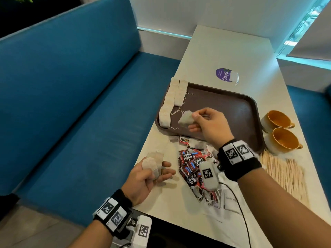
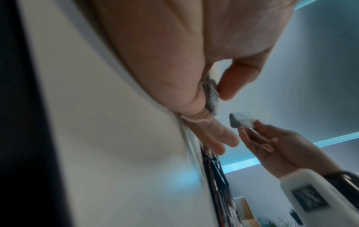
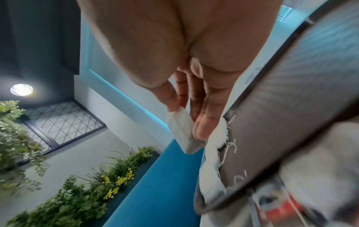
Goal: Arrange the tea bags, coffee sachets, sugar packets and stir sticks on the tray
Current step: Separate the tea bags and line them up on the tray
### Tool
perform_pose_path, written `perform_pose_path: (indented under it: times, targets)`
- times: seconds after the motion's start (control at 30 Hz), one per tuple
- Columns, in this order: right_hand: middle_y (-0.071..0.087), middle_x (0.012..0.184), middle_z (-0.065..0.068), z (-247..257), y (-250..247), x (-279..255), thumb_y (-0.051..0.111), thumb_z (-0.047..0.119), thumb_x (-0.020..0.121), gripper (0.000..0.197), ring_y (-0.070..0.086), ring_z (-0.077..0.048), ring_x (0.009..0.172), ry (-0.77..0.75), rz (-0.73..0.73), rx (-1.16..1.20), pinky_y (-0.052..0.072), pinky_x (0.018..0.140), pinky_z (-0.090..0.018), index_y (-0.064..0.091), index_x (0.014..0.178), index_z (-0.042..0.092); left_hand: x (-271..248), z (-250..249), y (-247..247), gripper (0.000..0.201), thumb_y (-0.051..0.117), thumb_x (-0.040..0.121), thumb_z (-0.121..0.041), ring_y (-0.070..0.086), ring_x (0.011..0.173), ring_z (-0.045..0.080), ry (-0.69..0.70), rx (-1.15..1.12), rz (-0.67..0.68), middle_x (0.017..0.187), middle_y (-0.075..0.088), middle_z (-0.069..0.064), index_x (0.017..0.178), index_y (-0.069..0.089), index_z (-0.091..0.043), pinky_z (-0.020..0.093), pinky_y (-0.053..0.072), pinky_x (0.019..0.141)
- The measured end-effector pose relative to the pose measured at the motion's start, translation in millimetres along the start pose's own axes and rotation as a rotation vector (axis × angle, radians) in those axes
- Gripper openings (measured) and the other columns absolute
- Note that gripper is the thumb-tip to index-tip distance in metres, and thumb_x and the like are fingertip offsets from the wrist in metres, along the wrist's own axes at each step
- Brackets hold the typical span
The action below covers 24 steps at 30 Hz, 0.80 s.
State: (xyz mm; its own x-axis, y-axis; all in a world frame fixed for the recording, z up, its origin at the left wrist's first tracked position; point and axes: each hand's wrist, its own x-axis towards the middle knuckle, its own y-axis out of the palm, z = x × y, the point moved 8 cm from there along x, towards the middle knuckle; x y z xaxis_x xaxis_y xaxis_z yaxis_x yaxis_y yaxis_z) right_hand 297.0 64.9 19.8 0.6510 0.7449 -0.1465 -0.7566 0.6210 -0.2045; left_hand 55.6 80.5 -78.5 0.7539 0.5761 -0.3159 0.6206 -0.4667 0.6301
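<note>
A brown tray lies on the white table. Two rows of tea bags line its left edge. My right hand hovers over the tray's near left part and pinches one tea bag between thumb and fingers; the same tea bag shows in the right wrist view. My left hand, palm up at the table's near left edge, holds a few tea bags under the thumb. Red coffee sachets lie piled between the hands. Wooden stir sticks lie at the right.
Two orange-lined cups stand right of the tray. A purple sticker and a clear holder sit beyond it. A blue bench runs along the table's left side. White packets lie under my right forearm.
</note>
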Motion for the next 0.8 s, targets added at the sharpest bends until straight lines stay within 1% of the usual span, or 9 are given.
perform_pose_path:
  times: [0.1,0.23,0.3,0.4,0.47,0.57,0.67,0.73,0.8]
  targets:
    - [0.073,0.086,-0.014,11,-4,45,0.064,0.017,0.100,0.009,0.075,-0.029,0.073,-0.036,-0.017,-0.043,0.062,0.076,-0.041,0.065,0.094,0.011,1,2,-1,0.062,0.044,0.067,0.012,0.063,0.110,0.056,-0.001,-0.023,-0.012,0.121,0.061,0.037,0.129,0.047,0.011,0.045,0.061,0.088]
    - [0.070,0.082,-0.015,13,4,94,0.063,0.018,0.101,0.013,0.068,-0.024,0.061,-0.025,-0.002,-0.168,0.061,0.068,-0.040,0.063,0.088,0.014,1,4,-2,0.055,0.058,0.078,0.009,0.063,0.114,0.052,-0.021,-0.053,0.000,0.127,0.061,0.034,0.132,0.045,0.007,0.042,0.061,0.087]
    - [0.071,0.077,-0.016,3,13,109,0.064,0.019,0.100,0.013,0.066,-0.022,0.058,0.029,0.050,-0.244,0.059,0.066,-0.039,0.066,0.089,0.012,1,5,-3,0.054,0.063,0.081,0.006,0.063,0.116,0.050,-0.031,-0.059,-0.006,0.129,0.061,0.032,0.132,0.045,0.008,0.042,0.061,0.087]
    - [0.073,0.079,-0.015,-16,31,122,0.066,0.022,0.099,0.014,0.071,-0.021,0.064,0.139,0.201,-0.351,0.060,0.065,-0.033,0.068,0.095,0.008,2,6,-6,0.052,0.069,0.082,0.002,0.063,0.117,0.050,-0.046,-0.064,-0.023,0.129,0.061,0.032,0.130,0.048,0.010,0.041,0.061,0.086]
    - [0.071,0.080,-0.012,-21,39,131,0.066,0.021,0.099,0.014,0.071,-0.022,0.067,0.174,0.246,-0.366,0.060,0.067,-0.035,0.067,0.098,0.007,3,8,-6,0.053,0.070,0.082,0.001,0.063,0.117,0.049,-0.060,-0.061,-0.029,0.127,0.062,0.032,0.130,0.049,0.011,0.040,0.061,0.085]
    - [0.068,0.081,-0.008,-21,41,150,0.065,0.022,0.100,0.015,0.067,-0.021,0.066,0.158,0.193,-0.382,0.061,0.070,-0.036,0.068,0.099,0.007,4,10,-8,0.052,0.070,0.082,-0.002,0.064,0.117,0.047,-0.082,-0.055,-0.038,0.126,0.063,0.032,0.129,0.050,0.010,0.039,0.061,0.085]
    - [0.068,0.084,-0.009,-19,39,165,0.066,0.024,0.099,0.015,0.064,-0.018,0.065,0.136,0.124,-0.404,0.061,0.068,-0.036,0.068,0.097,0.009,4,11,-8,0.052,0.072,0.083,-0.002,0.063,0.119,0.047,-0.096,-0.048,-0.016,0.128,0.061,0.035,0.130,0.052,0.008,0.038,0.060,0.085]
    - [0.070,0.088,-0.009,-17,39,170,0.067,0.025,0.098,0.013,0.066,-0.018,0.068,0.122,0.096,-0.443,0.063,0.067,-0.036,0.068,0.095,0.013,3,12,-8,0.053,0.072,0.083,-0.001,0.063,0.119,0.047,-0.102,-0.057,-0.006,0.128,0.061,0.035,0.130,0.052,0.008,0.038,0.060,0.085]
    - [0.070,0.092,-0.006,-15,36,173,0.071,0.026,0.095,0.011,0.068,-0.020,0.074,0.095,0.055,-0.478,0.064,0.067,-0.038,0.065,0.098,0.017,4,12,-8,0.053,0.072,0.082,0.000,0.062,0.120,0.047,-0.103,-0.060,0.003,0.127,0.061,0.034,0.130,0.052,0.008,0.039,0.060,0.085]
